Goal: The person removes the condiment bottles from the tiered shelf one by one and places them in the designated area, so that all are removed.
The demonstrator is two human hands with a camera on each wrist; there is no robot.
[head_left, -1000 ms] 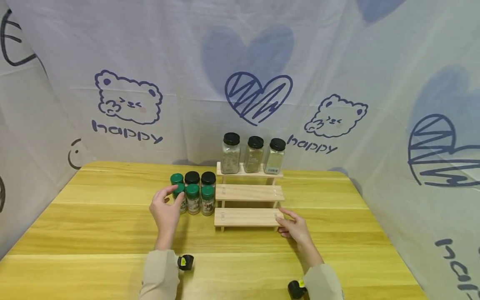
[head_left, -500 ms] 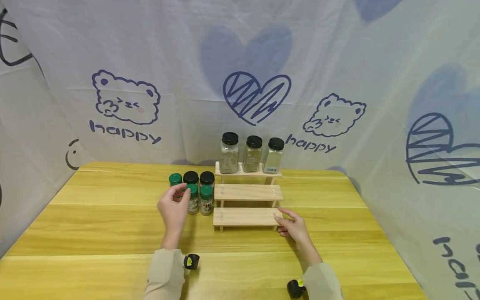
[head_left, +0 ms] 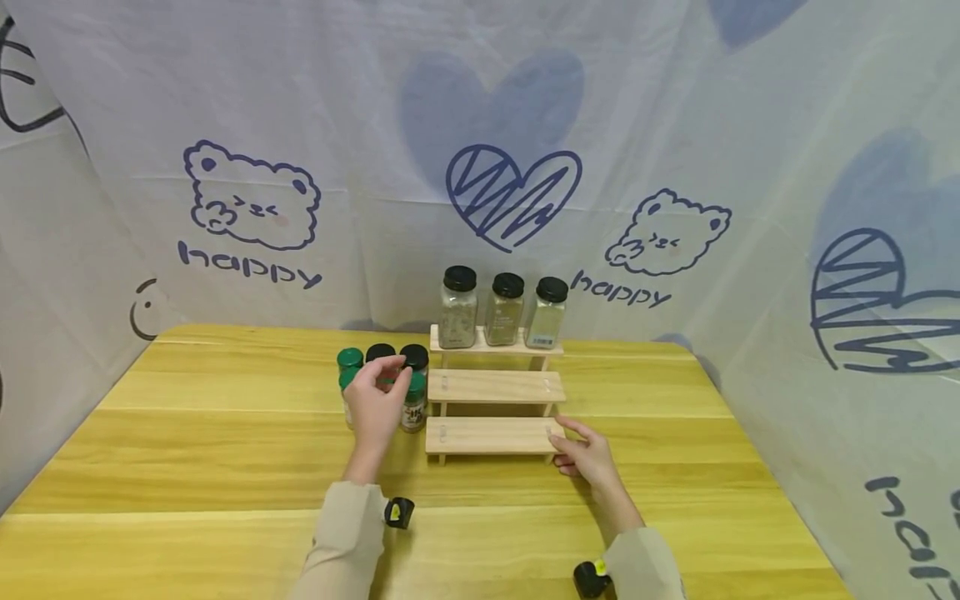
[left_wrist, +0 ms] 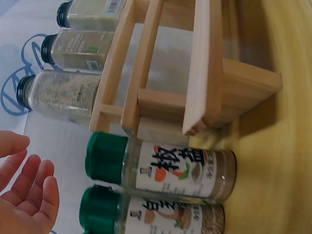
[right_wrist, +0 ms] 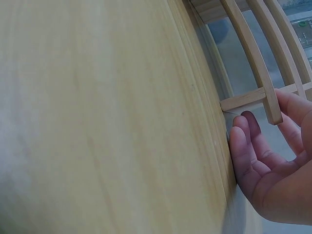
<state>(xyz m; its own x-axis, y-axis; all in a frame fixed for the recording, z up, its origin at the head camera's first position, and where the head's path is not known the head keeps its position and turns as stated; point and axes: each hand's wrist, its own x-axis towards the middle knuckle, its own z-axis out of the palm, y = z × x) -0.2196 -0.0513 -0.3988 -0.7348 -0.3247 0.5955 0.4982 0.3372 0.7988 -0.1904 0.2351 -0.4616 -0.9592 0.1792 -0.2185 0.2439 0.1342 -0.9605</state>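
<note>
My left hand (head_left: 378, 406) hovers over a group of spice jars at the rack's left, fingers loosely bent and holding nothing. In the left wrist view a gap separates the hand (left_wrist: 29, 195) from a green-capped spice jar (left_wrist: 161, 168) and its green-capped neighbour (left_wrist: 170, 214). In the head view, the hand partly hides the front middle jar; the front right jar (head_left: 413, 414) shows beside it. My right hand (head_left: 588, 458) grips the right end of the wooden three-step rack's lowest shelf (head_left: 491, 435); the right wrist view shows the shelf end (right_wrist: 274, 114) between its digits.
Three black-lidded square jars (head_left: 502, 312) stand on the rack's top step. Behind the green-capped front row are black-capped jars (head_left: 380, 353) and another green-capped jar (head_left: 349, 360). A printed cloth (head_left: 360, 167) hangs behind the wooden table (head_left: 225, 467).
My left hand has moved right along the front row, from the leftmost green-capped jar to over the middle one. The right hand stays at the rack's end; the jars have not moved.
</note>
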